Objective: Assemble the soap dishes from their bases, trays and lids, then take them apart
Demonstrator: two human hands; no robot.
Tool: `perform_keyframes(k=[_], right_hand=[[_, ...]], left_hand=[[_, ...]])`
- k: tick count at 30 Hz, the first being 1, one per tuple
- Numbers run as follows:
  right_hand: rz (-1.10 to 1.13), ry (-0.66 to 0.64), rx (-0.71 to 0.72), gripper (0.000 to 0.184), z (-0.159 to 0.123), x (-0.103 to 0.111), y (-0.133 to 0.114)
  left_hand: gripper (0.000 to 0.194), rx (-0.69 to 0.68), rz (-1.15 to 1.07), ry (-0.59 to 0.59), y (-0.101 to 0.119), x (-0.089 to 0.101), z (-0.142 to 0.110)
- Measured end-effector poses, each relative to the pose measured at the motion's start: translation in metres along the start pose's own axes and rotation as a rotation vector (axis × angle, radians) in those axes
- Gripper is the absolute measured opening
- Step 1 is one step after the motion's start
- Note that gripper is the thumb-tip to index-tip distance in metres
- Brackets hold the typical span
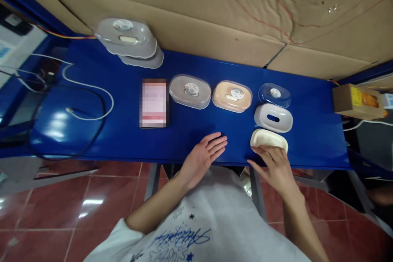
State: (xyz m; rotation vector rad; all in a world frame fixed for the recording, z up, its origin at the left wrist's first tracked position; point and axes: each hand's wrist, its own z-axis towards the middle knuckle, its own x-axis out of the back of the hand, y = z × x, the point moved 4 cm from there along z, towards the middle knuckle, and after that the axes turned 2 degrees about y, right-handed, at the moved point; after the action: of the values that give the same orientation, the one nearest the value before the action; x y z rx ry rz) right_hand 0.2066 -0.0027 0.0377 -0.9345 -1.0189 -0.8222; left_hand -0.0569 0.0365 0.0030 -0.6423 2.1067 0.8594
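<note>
My left hand (201, 157) is held at the table's front edge, palm turned up and fingers stretched out, with nothing in it. My right hand (276, 170) reaches over the near rim of a cream oval box base (268, 136). Its bent fingers appear to touch that rim, and the thumb sticks out apart to the left. Behind the base lies a pale grey oval tissue box cover (287, 120) with a dark slot. Farther back is a clear oval lid (265, 93) bearing a round sticker.
On the blue table (123, 143) stand a peach tissue box (221, 96) and a grey tissue box (178, 90), both under clear lids. A blurred-out tablet-like panel (153, 102) is left of them. Stacked grey boxes (141, 39), a white cable (112, 100) and a carton (344, 100) lie farther out.
</note>
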Motion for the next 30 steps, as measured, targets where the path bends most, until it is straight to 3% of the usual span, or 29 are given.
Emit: perform_keyframes(k=[2, 5, 8, 10, 12, 14, 16, 18, 20, 22, 26, 28, 30], right_hand=[[0.056, 0.031, -0.040, 0.042, -0.010, -0.009, -0.002], [0.172, 0.069, -0.047, 0.045, -0.002, -0.017, -0.021], [0.375, 0.032, 0.063, 0.046, 0.017, -0.019, -0.052], [0.470, -0.010, 0.170, 0.046, 0.030, -0.015, -0.059], [0.391, 0.031, 0.139, 0.047, 0.044, -0.008, -0.039], [0.176, 0.131, -0.025, 0.048, 0.056, 0.000, 0.003], [0.000, 0.137, -0.106, 0.045, 0.063, 0.003, 0.040], [-0.060, 0.131, -0.106, 0.041, 0.065, 0.003, 0.055], [-0.025, 0.167, -0.078, 0.043, 0.062, 0.001, 0.041], [0.057, 0.184, -0.011, 0.053, 0.058, -0.003, 0.006], [0.206, 0.080, 0.150, 0.072, 0.056, -0.018, -0.070], [0.248, 0.042, 0.191, 0.073, 0.060, -0.022, -0.087], [0.313, 0.001, 0.266, 0.068, 0.066, -0.022, -0.083]], left_hand=[[0.042, 0.040, 0.041, -0.029, -0.010, -0.002, 0.002], [0.041, 0.113, 0.066, -0.035, -0.029, -0.006, 0.008], [0.045, 0.163, 0.007, -0.038, -0.043, -0.014, 0.012], [0.049, 0.177, -0.046, -0.048, -0.044, -0.020, 0.013], [0.050, 0.150, -0.092, -0.040, -0.039, -0.023, 0.013], [0.050, 0.091, -0.124, -0.010, -0.029, -0.021, 0.012], [0.049, 0.059, -0.130, 0.023, -0.021, -0.017, 0.013], [0.047, 0.031, -0.125, 0.055, -0.016, -0.014, 0.014], [0.047, 0.002, -0.117, 0.063, -0.013, -0.015, 0.015], [0.049, -0.025, -0.115, 0.041, -0.012, -0.018, 0.016], [0.058, -0.026, -0.118, -0.016, -0.013, -0.024, 0.017], [0.058, -0.032, -0.089, 0.002, -0.013, -0.021, 0.017], [0.054, -0.056, -0.055, 0.041, -0.010, -0.015, 0.016]])
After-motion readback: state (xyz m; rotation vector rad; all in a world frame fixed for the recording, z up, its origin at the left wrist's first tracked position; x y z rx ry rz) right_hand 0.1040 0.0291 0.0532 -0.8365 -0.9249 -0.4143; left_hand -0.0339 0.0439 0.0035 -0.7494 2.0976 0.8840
